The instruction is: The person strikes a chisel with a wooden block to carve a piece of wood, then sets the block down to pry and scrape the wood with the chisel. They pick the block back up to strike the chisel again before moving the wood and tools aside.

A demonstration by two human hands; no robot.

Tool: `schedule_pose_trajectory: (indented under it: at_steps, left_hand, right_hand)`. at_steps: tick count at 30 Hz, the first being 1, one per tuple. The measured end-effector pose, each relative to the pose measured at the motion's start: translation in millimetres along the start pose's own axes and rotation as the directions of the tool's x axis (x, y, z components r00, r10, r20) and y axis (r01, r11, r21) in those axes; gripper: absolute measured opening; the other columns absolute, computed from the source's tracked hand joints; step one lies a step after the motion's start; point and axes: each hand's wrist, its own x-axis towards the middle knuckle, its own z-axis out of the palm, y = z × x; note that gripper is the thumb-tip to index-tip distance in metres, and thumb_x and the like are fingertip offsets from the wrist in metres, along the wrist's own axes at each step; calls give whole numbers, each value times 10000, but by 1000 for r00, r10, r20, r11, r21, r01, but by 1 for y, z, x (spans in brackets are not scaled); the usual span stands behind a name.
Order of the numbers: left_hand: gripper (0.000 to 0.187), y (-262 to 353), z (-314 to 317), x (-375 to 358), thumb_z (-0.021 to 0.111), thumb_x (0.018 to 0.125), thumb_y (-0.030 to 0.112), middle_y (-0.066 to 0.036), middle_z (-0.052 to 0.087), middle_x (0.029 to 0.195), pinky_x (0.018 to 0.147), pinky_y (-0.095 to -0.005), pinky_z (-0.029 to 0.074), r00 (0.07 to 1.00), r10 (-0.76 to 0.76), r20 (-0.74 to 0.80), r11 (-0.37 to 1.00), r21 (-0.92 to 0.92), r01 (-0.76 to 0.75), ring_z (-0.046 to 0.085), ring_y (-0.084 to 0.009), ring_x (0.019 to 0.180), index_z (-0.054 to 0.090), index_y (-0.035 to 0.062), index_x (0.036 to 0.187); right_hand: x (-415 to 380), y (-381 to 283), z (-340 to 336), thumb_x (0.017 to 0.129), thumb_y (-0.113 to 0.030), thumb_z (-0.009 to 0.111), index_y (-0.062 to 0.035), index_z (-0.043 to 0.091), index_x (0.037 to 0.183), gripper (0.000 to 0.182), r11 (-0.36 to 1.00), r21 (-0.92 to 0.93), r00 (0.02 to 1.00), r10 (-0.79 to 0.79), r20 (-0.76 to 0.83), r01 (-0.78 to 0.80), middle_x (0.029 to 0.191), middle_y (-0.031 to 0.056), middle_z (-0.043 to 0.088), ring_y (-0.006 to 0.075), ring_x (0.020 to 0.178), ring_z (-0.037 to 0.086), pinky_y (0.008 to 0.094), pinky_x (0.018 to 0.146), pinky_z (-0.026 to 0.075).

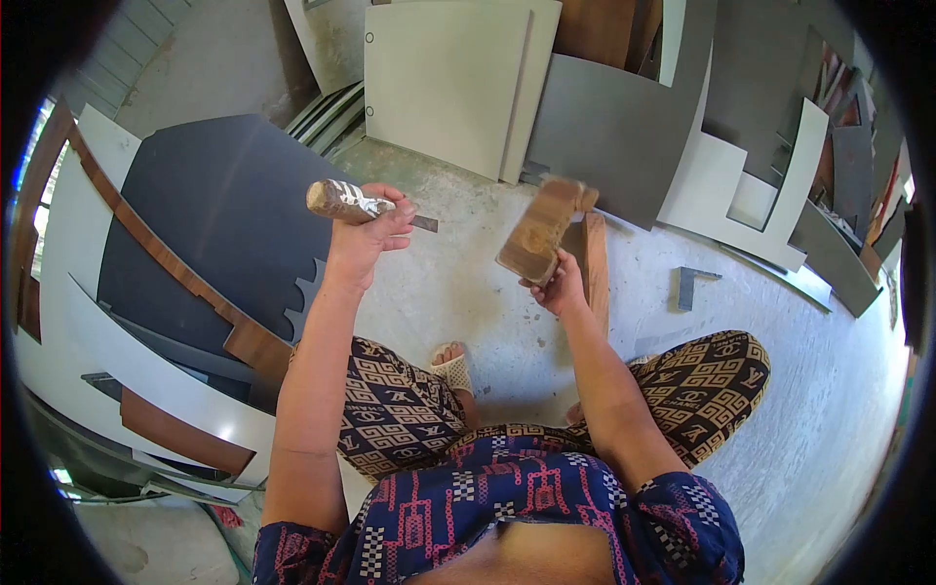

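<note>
My left hand (375, 229) is closed around a thick wooden handle (341, 201) wrapped partly in silvery tape. A short flat metal blade (424, 223) sticks out from the hand toward the right. My right hand (560, 285) grips the lower end of a worn brown wooden block (538, 234), slightly blurred, tilted up to the right. The two hands are apart, both raised above the floor. Behind the block, a light wooden beam (596, 268) lies between my knees and the panels. What my right hand's palm covers is hidden.
A small grey angled piece (688, 286) lies on the concrete floor (468, 283) at the right. Large dark panels (210, 224) and brown strips stand at the left. Cream boards (448, 88) and grey boards (614, 136) lean ahead. White cut-out panels (712, 185) are at the right.
</note>
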Motion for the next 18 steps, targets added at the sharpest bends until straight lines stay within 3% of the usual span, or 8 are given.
schedule_pose_trajectory:
  at_steps: [2, 5, 8, 9, 11, 14, 18]
  left_hand:
    - [309, -2, 0, 0, 768, 752, 174, -41, 622, 904, 640, -297, 539, 1000, -4, -13, 1000, 20, 5, 635, -178, 760, 575, 103, 981]
    - [307, -3, 2, -1, 768, 752, 176, -42, 621, 902, 637, -297, 541, 999, -13, -31, 1000, 27, 14, 639, -183, 759, 575, 103, 979]
    - [301, -4, 3, -3, 765, 755, 177, -42, 621, 899, 635, -300, 544, 999, -15, -38, 999, 31, 16, 643, -188, 756, 576, 104, 978]
    - [299, -4, 4, -3, 764, 756, 177, -42, 621, 898, 635, -301, 545, 999, -9, -36, 999, 33, 10, 644, -190, 755, 576, 105, 977]
    - [300, -4, 6, -3, 765, 756, 181, -41, 621, 900, 636, -301, 544, 1000, -14, -28, 998, 53, 16, 643, -189, 758, 577, 106, 977]
    - [284, -3, 11, -4, 770, 737, 170, -28, 623, 867, 607, -272, 531, 999, -10, -40, 998, 62, 12, 620, -142, 726, 591, 104, 947]
    - [282, -5, 10, -4, 778, 721, 157, -20, 622, 840, 586, -252, 521, 999, -14, -43, 999, 47, 16, 608, -116, 704, 597, 102, 931]
  right_hand:
    - [6, 13, -11, 802, -573, 520, -115, 584, 1074, 536, 999, 33, 966, 16, -256, -8, 904, 119, 614, 258, 728, 598, 329, 538, 449]
    - [37, 33, -64, 825, -598, 503, -106, 566, 1105, 569, 995, -85, 948, 31, -316, -60, 931, 143, 610, 266, 741, 600, 354, 551, 464]
    - [25, 30, -47, 819, -525, 594, -100, 558, 1088, 504, 997, -74, 929, 0, -370, -29, 885, 127, 598, 248, 673, 595, 352, 533, 470]
    - [23, 29, -42, 808, -480, 628, -100, 557, 1078, 471, 989, -149, 920, -37, -389, -23, 879, 118, 591, 241, 647, 591, 347, 518, 469]
    - [20, 27, -34, 788, -390, 696, -100, 557, 1058, 420, 955, -296, 900, -114, -420, -17, 868, 100, 576, 228, 593, 583, 337, 489, 465]
    - [25, 28, -41, 770, -269, 733, -99, 550, 1068, 389, 928, -371, 926, -122, -358, -21, 884, 83, 553, 214, 524, 567, 316, 445, 458]
    - [10, 25, -23, 779, -233, 715, -114, 558, 1050, 335, 950, -297, 928, -189, -321, 90, 871, 95, 576, 234, 536, 588, 309, 428, 458]
